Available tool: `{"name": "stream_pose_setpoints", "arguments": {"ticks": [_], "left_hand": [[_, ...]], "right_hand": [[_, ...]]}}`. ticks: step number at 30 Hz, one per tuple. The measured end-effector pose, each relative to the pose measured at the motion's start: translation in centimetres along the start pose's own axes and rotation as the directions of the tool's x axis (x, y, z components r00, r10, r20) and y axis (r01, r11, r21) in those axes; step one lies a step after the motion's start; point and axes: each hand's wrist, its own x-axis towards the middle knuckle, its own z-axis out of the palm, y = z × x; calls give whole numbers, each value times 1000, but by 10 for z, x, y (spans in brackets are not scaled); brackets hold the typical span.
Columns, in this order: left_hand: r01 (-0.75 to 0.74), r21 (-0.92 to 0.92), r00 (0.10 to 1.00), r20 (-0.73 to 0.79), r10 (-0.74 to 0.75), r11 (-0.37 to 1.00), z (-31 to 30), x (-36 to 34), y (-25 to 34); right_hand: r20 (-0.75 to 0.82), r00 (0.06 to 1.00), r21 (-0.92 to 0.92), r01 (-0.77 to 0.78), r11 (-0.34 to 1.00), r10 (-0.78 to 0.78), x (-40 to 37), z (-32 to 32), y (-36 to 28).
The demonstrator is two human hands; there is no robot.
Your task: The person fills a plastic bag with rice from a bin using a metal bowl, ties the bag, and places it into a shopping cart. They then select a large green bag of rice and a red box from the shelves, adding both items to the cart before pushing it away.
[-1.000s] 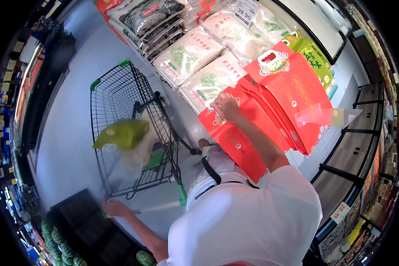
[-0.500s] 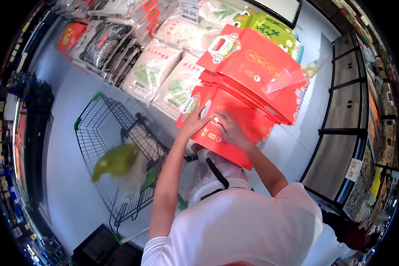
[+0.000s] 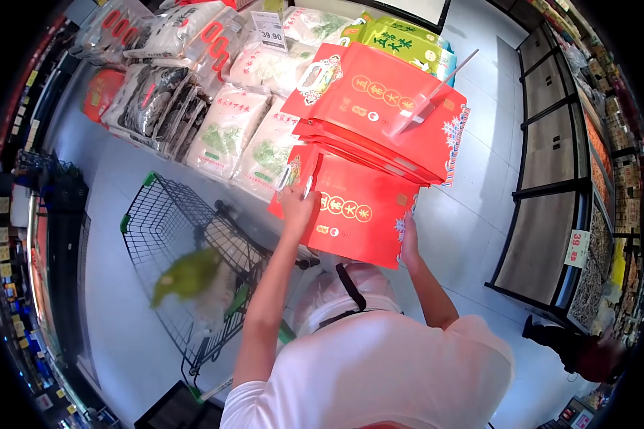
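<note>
A red rice bag [image 3: 354, 207] with gold lettering lies in front of me, at the near side of a stack of matching red rice bags [image 3: 379, 93]. My left hand [image 3: 298, 207] is closed around its left end, beside the handle cut-out. Against the right end of the same bag rests my right hand [image 3: 409, 242], its fingers stretched along the edge; part of it is hidden by the bag. On top of the stack lies a clear plastic holder [image 3: 416, 111] with a thin stick.
White rice bags [image 3: 225, 132], a price sign [image 3: 270, 32] and green rice bags [image 3: 397, 46] share the display. At left stands a shopping cart [image 3: 172, 214] with a green item [image 3: 189, 274] inside. Wooden bins [image 3: 533, 250] line the right; a person [image 3: 576, 350] is at lower right.
Both hands have moved from the top of the near red rice bag to its ends. My left hand has closed on the handle end; my right hand has slid to the right edge.
</note>
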Motion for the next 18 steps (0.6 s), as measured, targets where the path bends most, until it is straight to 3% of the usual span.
{"name": "stream_pose_setpoints", "arguments": {"ticks": [2,3,4,6,8,10,12,13,16,18], "left_hand": [[133,-15,989,74,-132,991,-14,-23,-1],[174,-64,983,64,-170,983,-20,-37,3],[219,-118,975,54,-214,969,-23,-53,8],[466,-331,879,277,-387,821,-28,-74,3],[568,-442,823,298,-483,694,-31,-97,19],[560,-410,828,295,-476,720,-32,-107,10],[561,-452,827,269,-494,693,-34,-115,12],[510,-252,857,224,-463,822,-30,-118,-4],[415,-243,904,222,-366,877,-51,-134,8],[351,-406,933,232,-277,844,-66,-143,22]], "right_hand": [[31,995,15,-93,996,93,7,-16,7],[194,970,190,-185,964,147,-16,3,-26],[196,956,159,-252,954,220,-13,1,-27],[192,913,94,-383,919,361,-9,-16,-29],[228,912,54,-362,931,341,4,-30,-16],[302,887,72,-387,919,349,-5,-28,-25],[278,871,10,-425,905,406,-16,-25,-28],[260,893,13,-383,924,367,-14,-27,-21],[278,926,-23,-260,965,256,-20,-40,-8],[271,906,-50,-325,944,326,-40,-21,-36]]}}
